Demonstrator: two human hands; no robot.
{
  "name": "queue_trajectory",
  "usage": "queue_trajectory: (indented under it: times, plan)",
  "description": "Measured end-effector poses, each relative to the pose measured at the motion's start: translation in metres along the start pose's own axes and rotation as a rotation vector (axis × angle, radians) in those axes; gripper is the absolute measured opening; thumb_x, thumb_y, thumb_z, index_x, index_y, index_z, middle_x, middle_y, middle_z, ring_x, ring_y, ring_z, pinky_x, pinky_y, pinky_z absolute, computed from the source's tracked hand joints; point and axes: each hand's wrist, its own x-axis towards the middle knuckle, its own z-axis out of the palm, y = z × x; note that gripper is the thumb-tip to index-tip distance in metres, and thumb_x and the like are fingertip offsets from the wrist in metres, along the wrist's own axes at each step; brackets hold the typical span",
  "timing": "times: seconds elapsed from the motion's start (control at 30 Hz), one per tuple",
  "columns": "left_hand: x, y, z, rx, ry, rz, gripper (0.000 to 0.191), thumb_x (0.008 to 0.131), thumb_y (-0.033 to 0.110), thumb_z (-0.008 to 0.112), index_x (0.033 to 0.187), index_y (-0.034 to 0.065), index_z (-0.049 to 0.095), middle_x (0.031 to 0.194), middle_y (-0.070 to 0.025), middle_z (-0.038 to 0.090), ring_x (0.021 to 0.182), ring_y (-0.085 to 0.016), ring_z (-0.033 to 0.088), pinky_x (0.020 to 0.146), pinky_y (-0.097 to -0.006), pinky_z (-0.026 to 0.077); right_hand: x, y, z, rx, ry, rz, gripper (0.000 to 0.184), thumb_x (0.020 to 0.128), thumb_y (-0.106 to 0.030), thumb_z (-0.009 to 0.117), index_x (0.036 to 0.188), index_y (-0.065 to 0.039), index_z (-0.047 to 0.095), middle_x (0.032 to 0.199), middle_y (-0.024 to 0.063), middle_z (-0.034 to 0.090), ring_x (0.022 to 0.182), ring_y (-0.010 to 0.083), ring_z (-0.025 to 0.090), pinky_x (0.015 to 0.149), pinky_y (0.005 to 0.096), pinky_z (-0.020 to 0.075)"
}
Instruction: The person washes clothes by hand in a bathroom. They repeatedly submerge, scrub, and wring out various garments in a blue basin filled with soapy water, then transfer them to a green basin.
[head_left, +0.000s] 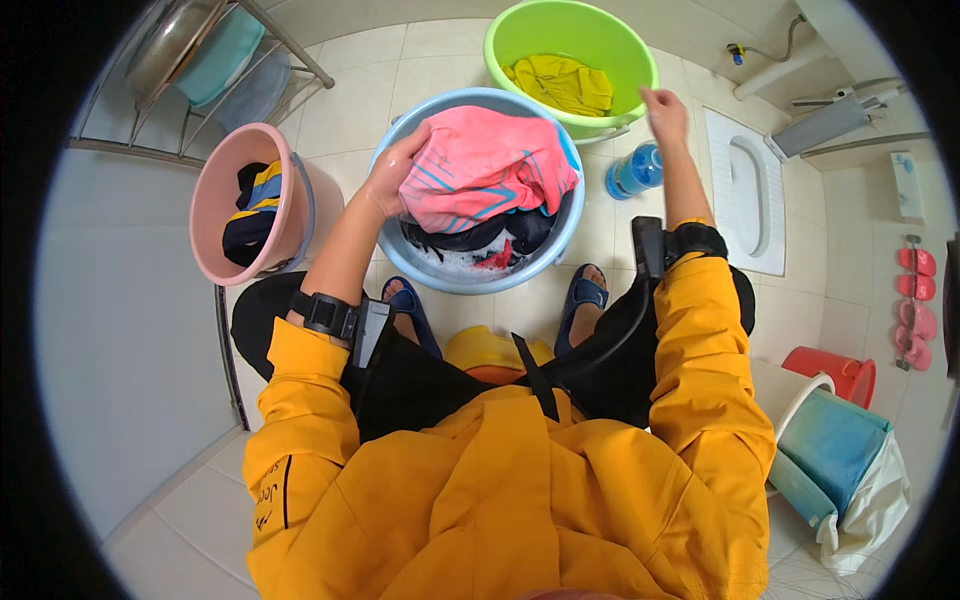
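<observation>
Wet pink cloth with blue stripes (487, 169) is bunched up over the light blue basin (480, 285). My left hand (394, 169) grips its left side, thumb on top and the other fingers partly hidden. Beneath the cloth, dark garments (469, 236) and a bit of red fabric (496, 259) lie in sudsy water. My right hand (666, 116) is raised beside the right rim of the lime green bucket (570, 30), its fingers curled and nothing visible in them. Below that hand stands a blue bottle (635, 172). Yellow-green cloth (562, 84) lies inside the green bucket.
At left, a pink bucket (210, 217) holds dark, yellow and blue clothing (255, 214). A metal rack (225, 79) carries several basins. A squat toilet (748, 195) is set into the floor at right. Behind it stand a red bucket (832, 371) and a blue-green bin (836, 442).
</observation>
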Motion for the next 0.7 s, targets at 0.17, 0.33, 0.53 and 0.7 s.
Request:
queue_trajectory:
  times: [0.17,0.33,0.53,0.7]
  plan:
    - [0.003,-0.004,-0.004,-0.097,-0.062,0.043,0.042,0.086,0.034,0.038,0.111,0.0011,0.044,0.108,-0.0136,0.052,0.097,-0.025,0.052,0.086,-0.0378,0.040,0.022,0.102,-0.041,-0.616,0.004,0.166,0.062,0.066,-0.055,0.052,0.098,-0.002,0.057,0.092,0.0204,0.058,0.088,0.0307,0.055,0.080,0.0358,0.0412]
    - [0.008,-0.006,-0.006,0.005,0.024,0.034,0.041,0.085,0.032,0.042,0.111,0.0009,0.043,0.108,-0.0139,0.051,0.096,-0.026,0.052,0.085,-0.0391,0.041,0.022,0.141,-0.043,0.027,-0.186,0.462,0.053,0.064,-0.046,0.065,0.092,-0.002,0.058,0.075,0.0114,0.059,0.059,0.0185,0.056,0.050,0.0284,0.0459]
    - [0.012,-0.007,-0.008,-0.150,0.009,-0.019,0.042,0.085,0.030,0.041,0.114,-0.0004,0.041,0.112,-0.0156,0.049,0.100,-0.028,0.049,0.088,-0.0405,0.038,0.019,0.140,-0.050,0.416,-0.350,0.607,0.031,0.068,-0.038,0.065,0.074,-0.009,0.056,0.047,-0.0038,0.038,0.036,0.0054,0.029,0.033,0.0190,0.0204]
    - [0.019,-0.005,-0.006,-0.244,-0.045,-0.016,0.045,0.086,0.033,0.040,0.114,-0.0006,0.041,0.112,-0.0161,0.049,0.101,-0.028,0.049,0.089,-0.0401,0.037,0.008,0.143,-0.044,0.620,-0.330,0.655,0.026,0.071,-0.037,0.063,0.075,-0.012,0.057,0.044,-0.0074,0.030,0.035,0.0044,0.023,0.033,0.0188,0.0154]
